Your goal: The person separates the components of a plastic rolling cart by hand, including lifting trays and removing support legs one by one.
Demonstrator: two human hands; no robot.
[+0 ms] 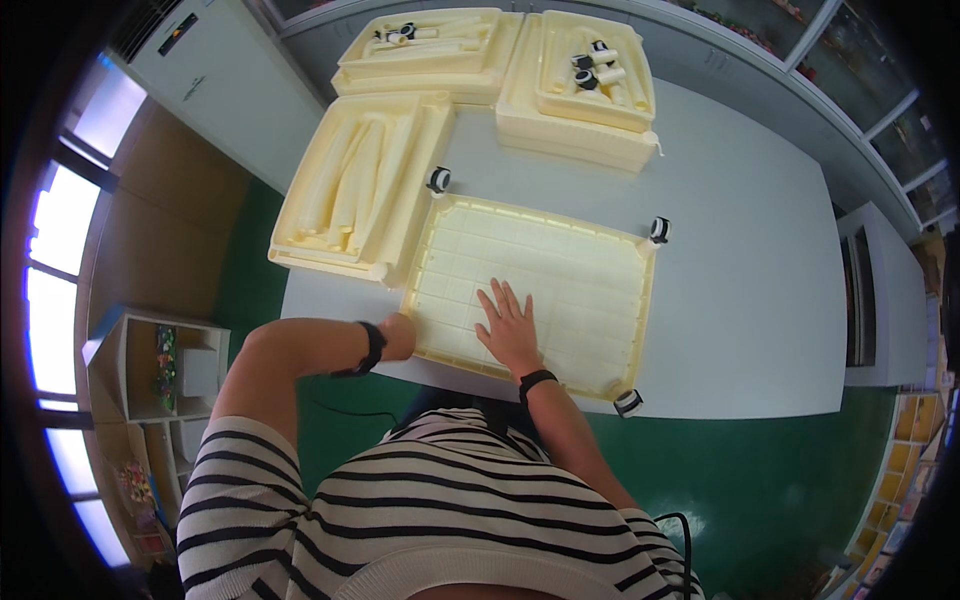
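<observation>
A cream plastic shelf tray (585,300) with a ribbed grid surface and raised rim lies on the table in front of me. Black-and-white caster wheels stick out at three of its corners: far left (438,180), far right (660,230) and near right (628,403). My left hand (399,337) is closed at the near left corner; what is inside its fingers is hidden. Flat on the tray, left of its near right part, my right hand (510,330) rests with its fingers spread, holding nothing.
Cream trays with tube-like parts stand at the left (285,235), back left (345,85) and back right (570,140); the back two also hold casters. They sit on a grey table (745,290). A white cabinet (215,80) stands beyond the table's left, shelves (125,370) nearer.
</observation>
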